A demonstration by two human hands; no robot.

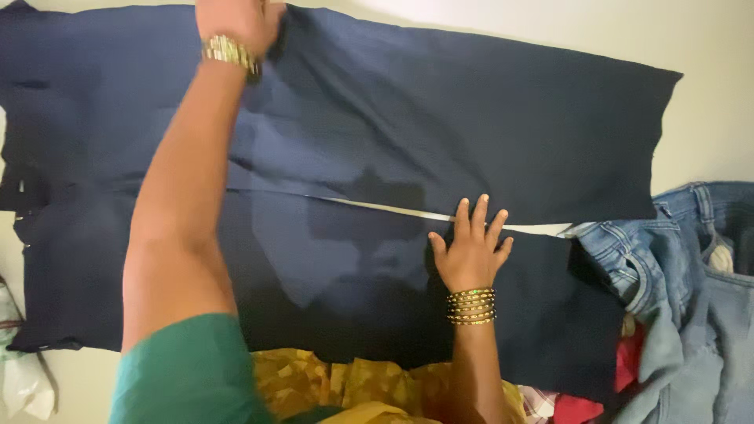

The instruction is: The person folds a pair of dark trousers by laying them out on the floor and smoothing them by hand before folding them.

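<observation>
Left hand (236, 22): gripped far edge of trousers (440, 118) | Right hand (470, 250): fingers spread, pressed flat on trousers

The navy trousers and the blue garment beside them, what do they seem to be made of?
The navy trousers look like a smooth, matte woven cloth, perhaps a cotton or synthetic blend: they lie flat with soft creases and no sheen. The blue garment looks like denim: faded, with thick stitched seams and a waistband. The right hand presses flat on the trousers; the left hand rests at their far edge.

Both arms out, palms down
Left hand (236, 20) reaches far forward; right hand (471, 251) lies flat nearer, fingers (481, 212) spread.
</observation>
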